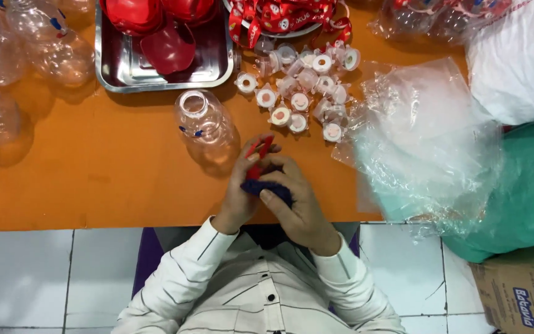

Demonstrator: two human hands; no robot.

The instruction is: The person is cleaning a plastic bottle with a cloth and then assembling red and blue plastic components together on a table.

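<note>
Both my hands meet over the front edge of the orange table (106,179). My left hand (242,192) pinches a red strap (259,150) that sticks up between the fingers. My right hand (298,201) closes around a dark blue piece (266,187) pressed against the strap. Just beyond my hands stands a clear plastic bottle (205,124), upright and uncapped, untouched. Behind it and to the right lies a heap of small clear caps with white inserts (304,86).
A steel tray (115,68) with red plastic parts sits at the back. A bowl of red straps (285,15) is beside it. Several clear bottles (13,49) crowd the left. Crumpled clear plastic bags (421,136), a white sack (520,62) and a cardboard box (514,297) fill the right.
</note>
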